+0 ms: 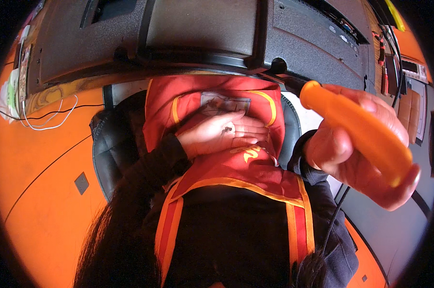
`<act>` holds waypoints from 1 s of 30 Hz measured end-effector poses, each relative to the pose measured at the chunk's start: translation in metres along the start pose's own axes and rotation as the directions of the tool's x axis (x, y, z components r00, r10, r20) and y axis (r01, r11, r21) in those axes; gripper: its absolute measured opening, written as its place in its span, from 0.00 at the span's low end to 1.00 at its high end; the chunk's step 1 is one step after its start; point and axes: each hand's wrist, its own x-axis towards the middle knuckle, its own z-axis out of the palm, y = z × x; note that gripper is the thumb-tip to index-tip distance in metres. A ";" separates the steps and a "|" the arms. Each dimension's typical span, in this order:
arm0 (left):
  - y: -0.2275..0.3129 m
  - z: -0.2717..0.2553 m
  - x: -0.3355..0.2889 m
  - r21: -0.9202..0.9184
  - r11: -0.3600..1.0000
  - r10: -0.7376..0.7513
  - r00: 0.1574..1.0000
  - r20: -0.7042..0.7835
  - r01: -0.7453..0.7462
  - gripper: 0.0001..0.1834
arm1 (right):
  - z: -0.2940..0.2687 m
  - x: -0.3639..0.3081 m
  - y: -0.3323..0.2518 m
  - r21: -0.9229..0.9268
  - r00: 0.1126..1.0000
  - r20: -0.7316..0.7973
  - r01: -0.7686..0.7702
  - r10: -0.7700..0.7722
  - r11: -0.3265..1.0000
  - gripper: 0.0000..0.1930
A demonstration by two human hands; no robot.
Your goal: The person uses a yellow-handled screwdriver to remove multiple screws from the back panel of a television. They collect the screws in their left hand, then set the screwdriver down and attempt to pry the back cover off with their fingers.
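My right hand (325,144) is closed around the orange handle of a screwdriver (365,132). Its dark shaft points up and left, to the lower edge of a black plastic back panel (317,53), apparently of a TV or monitor. I cannot tell whether the tip touches a screw there. Palm up over my lap, my left hand (212,137) lies flat with its fingers stretched out. On that palm rest tiny dark pieces (228,129) that look like screws. Beneath it is my red apron (164,96) with yellow trim.
The panel sits on a wooden table (58,93) whose front edge shows at left. White and black cables (49,127) hang off that side. Red-handled pliers (384,79) lie at the right, near black cables (397,62). A black chair (113,149) is under me.
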 end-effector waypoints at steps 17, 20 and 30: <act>0.008 0.061 -0.023 0.485 0.873 0.195 0.947 -0.257 -0.049 0.09 | 0.007 0.025 -0.004 -0.067 0.991 0.012 -0.129 0.130 0.989 0.36; 0.016 0.112 -0.055 0.386 0.922 0.087 0.951 -0.298 0.037 0.23 | 0.009 0.024 -0.006 -0.080 0.981 -0.018 -0.194 0.193 0.978 0.35; 0.018 0.172 -0.120 0.521 0.744 -0.095 0.706 0.702 -0.418 0.13 | 0.006 0.025 -0.008 -0.093 0.996 0.009 -0.087 0.089 0.992 0.38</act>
